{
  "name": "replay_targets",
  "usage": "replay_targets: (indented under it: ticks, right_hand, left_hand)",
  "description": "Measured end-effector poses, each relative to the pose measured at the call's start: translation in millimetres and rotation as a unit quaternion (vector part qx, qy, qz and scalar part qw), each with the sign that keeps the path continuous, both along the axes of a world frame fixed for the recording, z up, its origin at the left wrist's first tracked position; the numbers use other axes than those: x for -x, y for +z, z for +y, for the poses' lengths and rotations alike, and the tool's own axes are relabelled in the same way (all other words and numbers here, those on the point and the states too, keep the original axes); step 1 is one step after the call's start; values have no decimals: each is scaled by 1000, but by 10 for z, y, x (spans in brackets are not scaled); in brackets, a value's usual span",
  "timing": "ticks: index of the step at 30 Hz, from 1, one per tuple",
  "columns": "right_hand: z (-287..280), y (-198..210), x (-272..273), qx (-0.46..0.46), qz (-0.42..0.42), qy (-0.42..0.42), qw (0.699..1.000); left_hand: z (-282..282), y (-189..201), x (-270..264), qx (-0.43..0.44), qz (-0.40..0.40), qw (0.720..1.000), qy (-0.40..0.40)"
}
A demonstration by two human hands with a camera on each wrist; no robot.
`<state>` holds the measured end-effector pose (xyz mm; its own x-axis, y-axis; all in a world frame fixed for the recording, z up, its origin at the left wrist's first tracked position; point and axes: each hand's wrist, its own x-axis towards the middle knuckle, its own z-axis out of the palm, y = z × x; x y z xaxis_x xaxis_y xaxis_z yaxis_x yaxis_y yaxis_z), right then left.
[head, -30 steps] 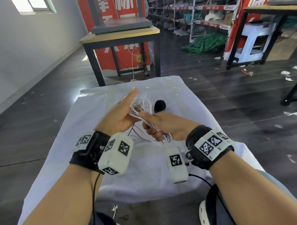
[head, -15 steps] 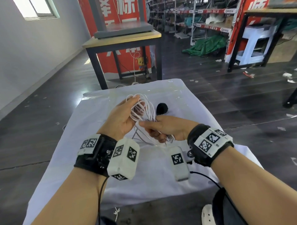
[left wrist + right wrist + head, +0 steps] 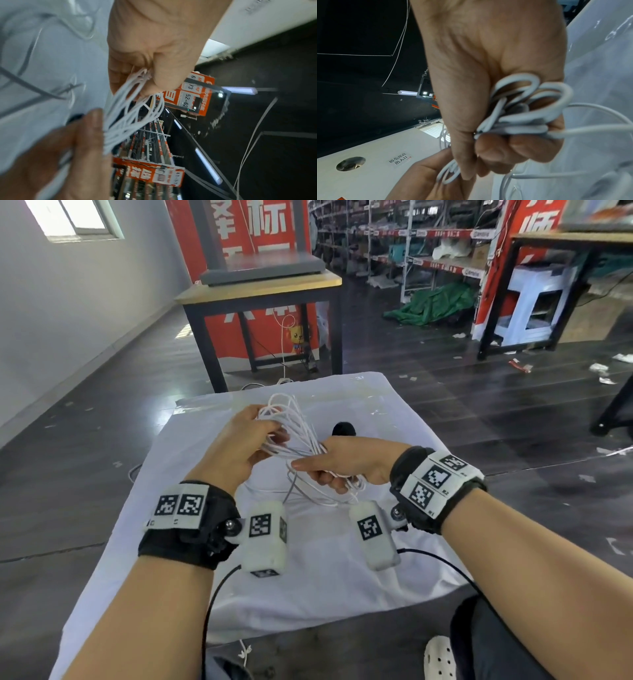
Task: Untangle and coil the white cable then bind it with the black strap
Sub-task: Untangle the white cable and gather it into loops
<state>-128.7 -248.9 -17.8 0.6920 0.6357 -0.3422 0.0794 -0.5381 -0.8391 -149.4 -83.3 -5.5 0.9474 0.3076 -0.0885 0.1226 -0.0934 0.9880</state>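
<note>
A white cable (image 3: 291, 426) is gathered in several long loops above the white-covered table (image 3: 308, 577). My left hand (image 3: 253, 436) grips the far ends of the loops, fingers curled round them (image 3: 142, 75). My right hand (image 3: 329, 470) grips the near ends in a fist, and the bent strands bunch in its palm (image 3: 522, 108). Loose turns of cable (image 3: 308, 494) hang from the right hand down to the cloth. A black strap (image 3: 343, 429) lies on the cloth just beyond my right hand, partly hidden by it.
A wooden-topped table with black legs (image 3: 260, 292) stands just past the far edge of the cloth. Dark floor surrounds the table on both sides. Shelving (image 3: 428, 251) and a green tarp (image 3: 431, 306) are farther back on the right.
My left hand, open with straight fingers a second ago, has curled round the far ends of the cable loops. The right hand has kept its grip on the near ends.
</note>
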Motion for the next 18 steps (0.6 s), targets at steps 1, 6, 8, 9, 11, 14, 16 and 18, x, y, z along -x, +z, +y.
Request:
replay_targets:
  ticks: [1,6,8,9,11,14,16,18]
  right_hand:
    - [-1,-8,8,-9,6,-7,1000]
    - [33,-37,50,-27,11,3,1000]
    - [51,-33,53,-19,6,4,1000]
    - [58,-24,52,-13,3,5,1000]
    - [89,18,49,4,-1,9,1000]
    - [152,91,50,21,16,19,999]
    - [185,134,58,34,20,22,999]
    - [212,177,67,43,25,25,998]
  left_hand:
    - [10,19,15,73,-6,997,-3]
    - [86,23,30,266,-22,963,-27]
    - [83,4,37,302,-20,953,-18]
    - [74,0,46,314,-25,949,-13]
    - [80,0,51,325,-48,944,-14]
    - [82,9,61,303,-60,951,-32]
    - [64,17,67,294,-53,954,-32]
    - [48,13,71,301,-49,952,-35]
